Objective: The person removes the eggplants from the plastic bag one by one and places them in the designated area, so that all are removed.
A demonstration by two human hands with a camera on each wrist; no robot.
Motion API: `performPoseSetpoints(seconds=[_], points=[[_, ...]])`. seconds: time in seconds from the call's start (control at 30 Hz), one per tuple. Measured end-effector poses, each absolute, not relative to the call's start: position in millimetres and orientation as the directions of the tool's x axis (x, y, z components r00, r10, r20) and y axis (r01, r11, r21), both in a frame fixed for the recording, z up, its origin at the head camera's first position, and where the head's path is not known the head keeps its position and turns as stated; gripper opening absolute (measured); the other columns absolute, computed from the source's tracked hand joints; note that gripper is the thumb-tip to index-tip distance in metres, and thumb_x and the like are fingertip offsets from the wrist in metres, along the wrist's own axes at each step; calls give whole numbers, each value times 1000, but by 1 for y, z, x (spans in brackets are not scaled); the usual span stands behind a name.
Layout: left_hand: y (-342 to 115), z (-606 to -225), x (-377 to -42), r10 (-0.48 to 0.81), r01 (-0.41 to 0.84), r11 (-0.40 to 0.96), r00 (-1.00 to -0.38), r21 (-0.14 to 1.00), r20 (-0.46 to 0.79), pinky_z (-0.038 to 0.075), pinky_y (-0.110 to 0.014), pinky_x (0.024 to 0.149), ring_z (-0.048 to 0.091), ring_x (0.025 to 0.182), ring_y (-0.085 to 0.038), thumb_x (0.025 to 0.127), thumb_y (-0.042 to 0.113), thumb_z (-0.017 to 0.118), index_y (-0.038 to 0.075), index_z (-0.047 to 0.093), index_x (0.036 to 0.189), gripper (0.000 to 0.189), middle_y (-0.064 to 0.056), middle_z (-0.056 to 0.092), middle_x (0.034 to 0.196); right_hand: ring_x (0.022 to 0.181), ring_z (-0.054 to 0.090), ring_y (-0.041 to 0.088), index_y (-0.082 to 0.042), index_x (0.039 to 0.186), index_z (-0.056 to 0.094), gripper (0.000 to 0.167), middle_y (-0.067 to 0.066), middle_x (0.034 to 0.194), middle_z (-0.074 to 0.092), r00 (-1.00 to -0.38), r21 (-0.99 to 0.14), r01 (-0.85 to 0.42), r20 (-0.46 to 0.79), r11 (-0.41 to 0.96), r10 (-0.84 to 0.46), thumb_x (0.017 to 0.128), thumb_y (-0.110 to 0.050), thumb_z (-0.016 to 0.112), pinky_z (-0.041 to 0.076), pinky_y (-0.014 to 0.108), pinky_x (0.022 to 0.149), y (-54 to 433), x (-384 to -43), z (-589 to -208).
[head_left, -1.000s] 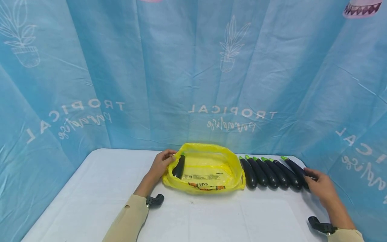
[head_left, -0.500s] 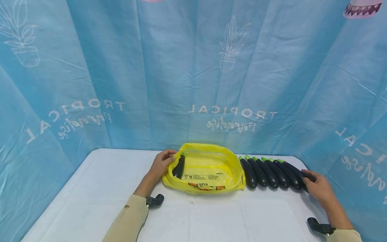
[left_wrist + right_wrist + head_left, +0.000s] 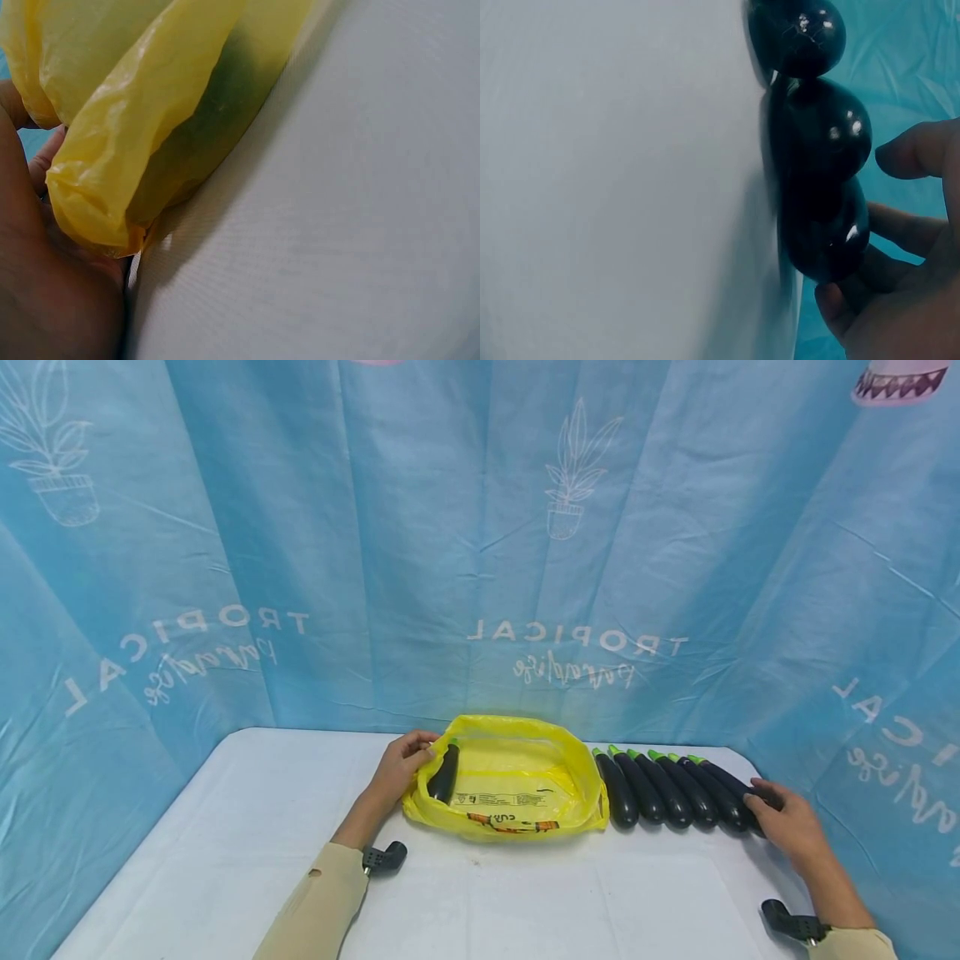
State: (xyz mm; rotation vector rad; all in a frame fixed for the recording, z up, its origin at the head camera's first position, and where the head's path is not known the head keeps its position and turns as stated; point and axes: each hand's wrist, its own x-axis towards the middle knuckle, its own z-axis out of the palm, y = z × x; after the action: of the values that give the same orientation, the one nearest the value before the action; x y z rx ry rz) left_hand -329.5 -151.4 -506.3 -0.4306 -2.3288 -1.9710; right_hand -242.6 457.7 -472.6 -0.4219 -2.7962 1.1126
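Note:
A yellow plastic bag [image 3: 510,724] lies at the back of the table with its mouth spread wide. One dark eggplant [image 3: 445,774] is inside, along its left side. My left hand [image 3: 393,770] holds the bag's left rim; in the left wrist view yellow film [image 3: 112,172] hides part of the fingers. Right of the bag, several eggplants [image 3: 660,789] lie side by side, green stems toward the curtain. At the row's right end my right hand [image 3: 791,818] touches the outermost eggplant [image 3: 825,232] with its fingers, while the thumb [image 3: 911,154] stands apart from it.
A white cloth [image 3: 480,902] covers the table. Blue printed curtain [image 3: 420,568] hangs behind and along both sides, close to the table's edges. Dark wrist mounts [image 3: 386,857] stick out from both forearms.
The outermost eggplant has shifted left against its neighbour, and my right hand has moved slightly left with it. My left hand and the bag have stayed in place.

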Motion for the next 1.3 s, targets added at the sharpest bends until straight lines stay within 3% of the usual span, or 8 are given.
performPoseSetpoints(seconds=[0.43,0.67,1.07,1.3], points=[[-152,-508,-332,179,257,147,-957,955,229,53,-25,80,60,94,-21,104,11,59,0,67,130,29,-16,62,107,143,31,64,10,159,33,73,43,158,32,-951,-643,158,105,749,290,109,-41,50,34,77,107,441,-241,-457],[-152,-507,-331,183,252,146,-957,957,224,53,-25,80,60,95,-22,105,12,59,0,67,130,30,-14,62,107,141,36,61,7,157,40,68,40,155,39,-952,-630,78,182,772,245,108,-39,53,35,77,106,416,-239,-442],[-151,-506,-331,172,244,158,-961,957,216,53,-25,81,61,94,-21,104,11,59,2,68,130,29,-13,64,106,122,58,48,7,143,54,49,31,134,60,-931,-626,-100,333,774,148,107,-25,62,47,65,101,371,-234,-428],[-151,-505,-329,161,241,164,-963,956,215,53,-25,80,60,93,-21,104,11,58,2,68,130,29,-15,63,106,118,60,40,4,140,57,43,25,130,62,-928,-618,-172,362,767,83,107,-22,62,48,56,98,344,-237,-425]])
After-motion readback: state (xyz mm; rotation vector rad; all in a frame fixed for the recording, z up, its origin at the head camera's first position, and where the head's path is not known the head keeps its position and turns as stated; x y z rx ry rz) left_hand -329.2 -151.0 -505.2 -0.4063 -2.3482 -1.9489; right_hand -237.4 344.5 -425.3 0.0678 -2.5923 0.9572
